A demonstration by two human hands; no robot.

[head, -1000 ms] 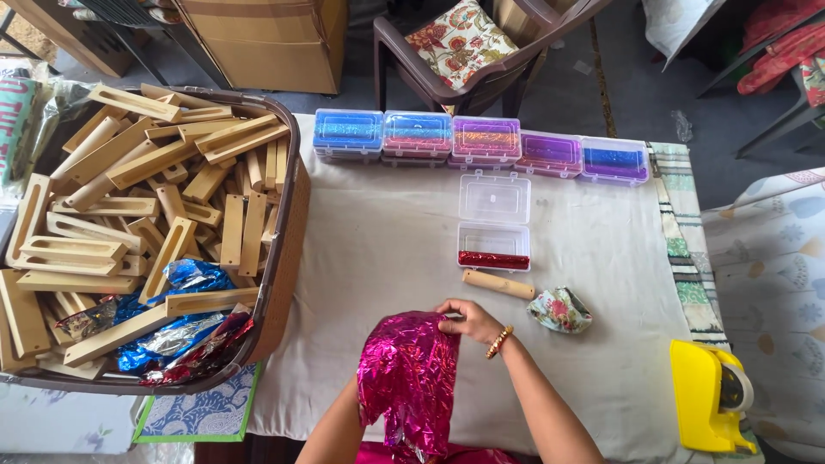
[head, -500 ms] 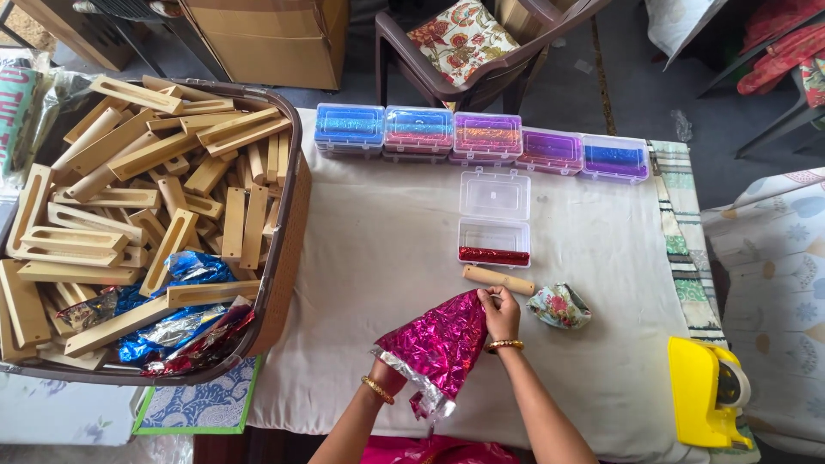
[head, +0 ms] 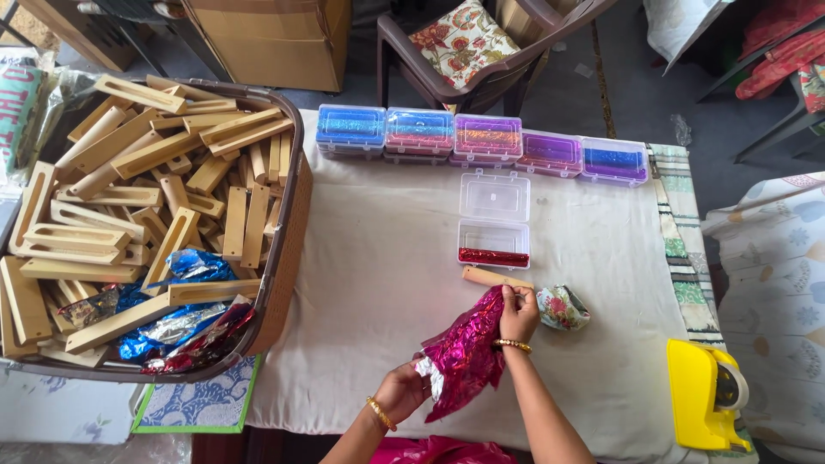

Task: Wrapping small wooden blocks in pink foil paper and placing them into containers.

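Pink foil (head: pixel 468 352) (crumpled) between hands (head: pixel 518 314).

grey floor (head: pixel 636 94) — brown cushioned chair (head: pixel 481 43)

White-clothed table (head: pixel 387 258) w/ plastic boxes (head: pixel 481 142), wooden stick (head: pixel 490 277), yellow dispenser (head: pixel 700 395).

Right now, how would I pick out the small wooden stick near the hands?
Start at the white-clothed table, then find the open clear plastic box below the row of coloured boxes. The wooden stick lies just under that box, beside the right hand. Unlike the slotted wooden blocks in the basket, it lies alone on the cloth.
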